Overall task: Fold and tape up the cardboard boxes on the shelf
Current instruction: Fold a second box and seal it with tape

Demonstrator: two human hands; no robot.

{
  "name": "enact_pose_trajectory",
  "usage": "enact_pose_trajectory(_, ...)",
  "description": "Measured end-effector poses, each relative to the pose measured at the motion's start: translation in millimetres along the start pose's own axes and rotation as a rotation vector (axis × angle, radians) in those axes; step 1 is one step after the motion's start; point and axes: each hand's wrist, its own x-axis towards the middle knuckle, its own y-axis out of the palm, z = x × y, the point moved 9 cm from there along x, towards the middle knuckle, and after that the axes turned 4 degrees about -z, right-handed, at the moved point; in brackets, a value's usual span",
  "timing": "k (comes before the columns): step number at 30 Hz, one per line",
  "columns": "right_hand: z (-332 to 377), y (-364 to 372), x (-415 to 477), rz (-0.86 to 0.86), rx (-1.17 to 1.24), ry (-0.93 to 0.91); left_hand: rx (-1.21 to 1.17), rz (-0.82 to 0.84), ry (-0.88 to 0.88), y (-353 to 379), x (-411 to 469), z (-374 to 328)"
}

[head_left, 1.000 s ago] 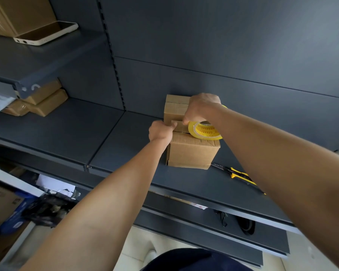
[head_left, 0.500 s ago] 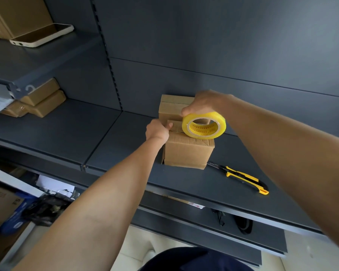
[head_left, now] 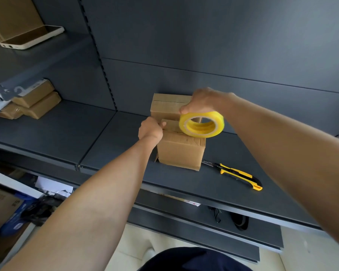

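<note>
Head view: front cardboard box (head_left: 181,151) sits on the dark shelf (head_left: 110,137), second box (head_left: 167,107) just behind it. Left hand (head_left: 150,128) grip clenched at the front box's top-left edge; right hand (head_left: 204,101) grip pinches the yellow tape roll (head_left: 201,124) above the box top. Utility knife (head_left: 233,173) lies right of the box.

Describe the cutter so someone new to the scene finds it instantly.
On the dark grey middle shelf, look right of the cardboard box the hands are taping. The utility knife lies flat near the shelf's front edge, the only yellow-and-black tool there; the other yellow item, the tape roll, is held up.
</note>
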Motion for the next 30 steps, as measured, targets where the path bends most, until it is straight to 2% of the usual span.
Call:
enact_pose_trajectory(3,-25,-3,-9,-0.001,-0.102,0.048,-0.013,0.001,0.018,3,-1,-4)
enact_pose_trajectory(7,-48,2,-16,0.037,-0.083,0.083,-0.045,-0.004,0.032,8,-5,-11)
enact_pose_trajectory(20,-61,9,-24,0.144,-0.148,0.119,-0.042,-0.024,0.073,11,-15,-24)
enact_pose_trajectory(24,-87,15,-33,0.172,-0.258,0.193,-0.020,-0.033,0.108,9,-15,-26)
enact_pose_trajectory(30,-116,59,-42,0.262,-0.109,0.266,-0.016,-0.047,0.064,11,-18,-26)
